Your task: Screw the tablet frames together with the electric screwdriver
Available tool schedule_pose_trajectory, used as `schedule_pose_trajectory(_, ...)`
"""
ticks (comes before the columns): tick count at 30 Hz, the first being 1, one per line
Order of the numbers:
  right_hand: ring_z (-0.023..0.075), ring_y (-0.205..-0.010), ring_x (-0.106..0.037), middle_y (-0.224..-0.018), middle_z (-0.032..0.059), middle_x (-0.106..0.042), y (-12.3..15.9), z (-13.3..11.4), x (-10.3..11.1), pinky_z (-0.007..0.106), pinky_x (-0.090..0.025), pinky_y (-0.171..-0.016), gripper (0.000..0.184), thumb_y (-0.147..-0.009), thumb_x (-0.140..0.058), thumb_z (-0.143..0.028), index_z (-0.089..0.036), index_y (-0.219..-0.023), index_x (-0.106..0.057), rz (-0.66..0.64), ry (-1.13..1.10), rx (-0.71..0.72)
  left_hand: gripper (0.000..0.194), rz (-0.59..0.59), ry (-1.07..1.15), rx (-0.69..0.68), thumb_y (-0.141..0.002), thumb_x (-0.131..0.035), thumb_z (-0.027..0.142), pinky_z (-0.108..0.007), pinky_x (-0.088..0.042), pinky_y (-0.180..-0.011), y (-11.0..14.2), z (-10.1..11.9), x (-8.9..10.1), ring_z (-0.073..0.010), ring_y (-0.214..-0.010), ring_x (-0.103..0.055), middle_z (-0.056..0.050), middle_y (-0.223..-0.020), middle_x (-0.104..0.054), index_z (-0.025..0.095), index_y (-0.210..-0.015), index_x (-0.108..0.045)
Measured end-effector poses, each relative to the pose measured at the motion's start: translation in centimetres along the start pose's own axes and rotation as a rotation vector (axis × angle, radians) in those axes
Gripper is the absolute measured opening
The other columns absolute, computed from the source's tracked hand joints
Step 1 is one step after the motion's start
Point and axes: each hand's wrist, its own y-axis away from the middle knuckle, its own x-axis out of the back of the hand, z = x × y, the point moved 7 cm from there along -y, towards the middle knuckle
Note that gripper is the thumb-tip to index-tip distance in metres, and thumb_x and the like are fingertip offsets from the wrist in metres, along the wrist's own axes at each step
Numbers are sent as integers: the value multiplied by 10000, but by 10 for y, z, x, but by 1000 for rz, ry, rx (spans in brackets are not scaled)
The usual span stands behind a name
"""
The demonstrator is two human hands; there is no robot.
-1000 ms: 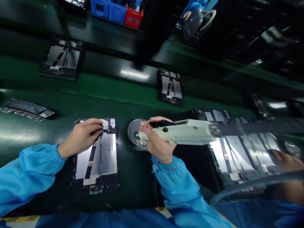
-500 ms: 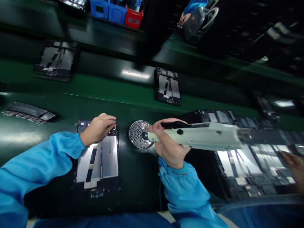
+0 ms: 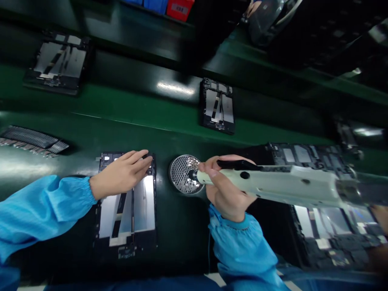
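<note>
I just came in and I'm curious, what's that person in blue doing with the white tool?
A person in blue sleeves works at a green bench. Their left hand lies flat on an opened tablet frame, fingers near its top edge. Their right hand grips a white electric screwdriver, whose tip is over a round perforated screw dish. More opened frames lie farther back on the bench and at the right.

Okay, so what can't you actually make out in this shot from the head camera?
- Screwdriver tip: the electric screwdriver in the right hand ends over the round screw dish; whether it touches a screw is too small to tell.
- Upper part of the tablet frame: covered by the left hand.
- Stacked frames at right: blurred, partly behind the screwdriver.
- Bins at the top edge: cut off.
</note>
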Motion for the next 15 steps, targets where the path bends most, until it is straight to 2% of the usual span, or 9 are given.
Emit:
schedule_pose_trajectory(3,167,-602,-610,-620,-46,-551,0,2,0,387,-557,-638,249,-697,-750,-121,-272,-888,-694,-10,3,-8,382,-31,-83,8,-1018,-493,164,-570,-419,-1161,4,-1,-2,-384,-1431,-446,-170,-1358,-647,85,-1387,-548)
schedule_pose_trajectory(6,169,-611,-616,-632,-41,-565,1,2,0,383,-545,-640,264,-693,-728,-85,-250,-898,-699,-9,-5,-10,449,-67,-85,69,-1029,-491,227,-646,-406,-1132,5,-5,-5,-425,-1374,-498,-183,-1224,-714,42,-1438,-483)
schedule_pose_trajectory(10,166,-601,-622,-652,-33,-613,-2,-6,-3,356,-530,-602,287,-677,-693,-34,-220,-895,-704,2,9,33,470,-138,-52,74,-1046,-459,290,-579,-536,-967,2,-8,-7,-437,-1260,-582,-201,-1300,-673,39,-1443,-476)
schedule_pose_trajectory(15,163,-591,-618,-646,-37,-614,-7,-22,-21,332,-522,-564,298,-674,-674,-40,-220,-909,-707,-38,-28,109,405,-130,-96,42,-1027,-469,199,-548,-550,-925,1,-2,-5,-412,-1218,-601,-179,-1380,-629,53,-1402,-511)
